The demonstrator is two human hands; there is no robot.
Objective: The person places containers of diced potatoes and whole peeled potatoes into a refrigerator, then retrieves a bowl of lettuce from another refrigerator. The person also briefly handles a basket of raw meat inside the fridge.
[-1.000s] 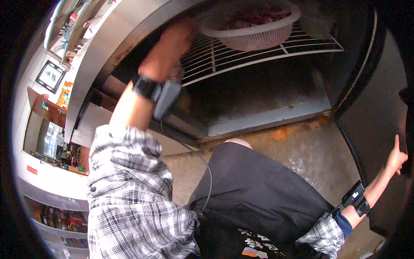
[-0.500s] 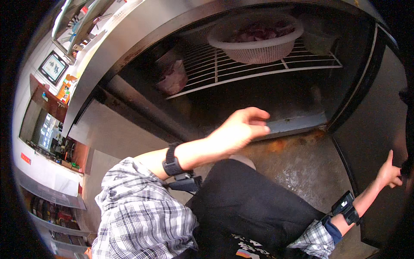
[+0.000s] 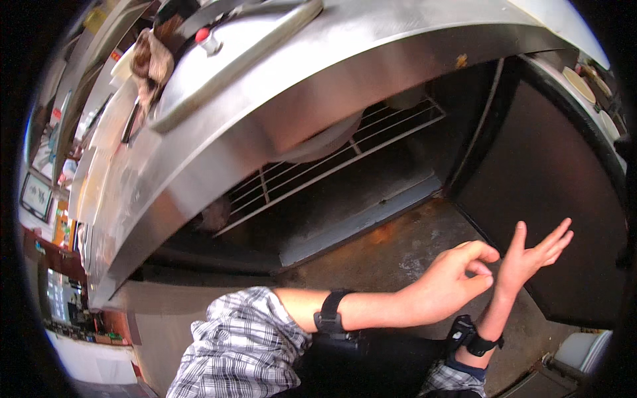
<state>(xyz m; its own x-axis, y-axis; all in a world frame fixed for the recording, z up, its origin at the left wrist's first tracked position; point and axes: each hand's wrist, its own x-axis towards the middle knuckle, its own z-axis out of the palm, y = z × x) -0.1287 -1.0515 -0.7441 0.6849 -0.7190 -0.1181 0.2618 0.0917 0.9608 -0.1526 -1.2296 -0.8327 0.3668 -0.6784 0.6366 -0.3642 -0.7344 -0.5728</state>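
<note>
My left hand (image 3: 458,273) reaches across to the right with its fingers bent and a gap between thumb and forefinger. Nothing shows in it. Just beyond its fingertips is my right hand (image 3: 531,259), raised with spread fingers and empty, in front of the dark inner face of the swung-out cabinet door (image 3: 537,172). Inside the dark low cabinet, a white wire shelf (image 3: 332,173) carries a pale basket (image 3: 325,144), mostly hidden by the counter's edge. A pinkish bundle (image 3: 215,213) sits at the shelf's left end, too dim to name.
The steel counter (image 3: 391,43) overhangs the cabinet. On it lie a metal cover with a red knob (image 3: 203,36) and a crumpled brown cloth (image 3: 151,63). Pale dishes (image 3: 579,85) stand beyond the door's top edge. White containers (image 3: 584,350) are at the lower right.
The view has risen, showing the countertop and hiding most of the basket. My left hand has moved right, away from the cabinet opening. My right hand has come up with fingers spreading.
</note>
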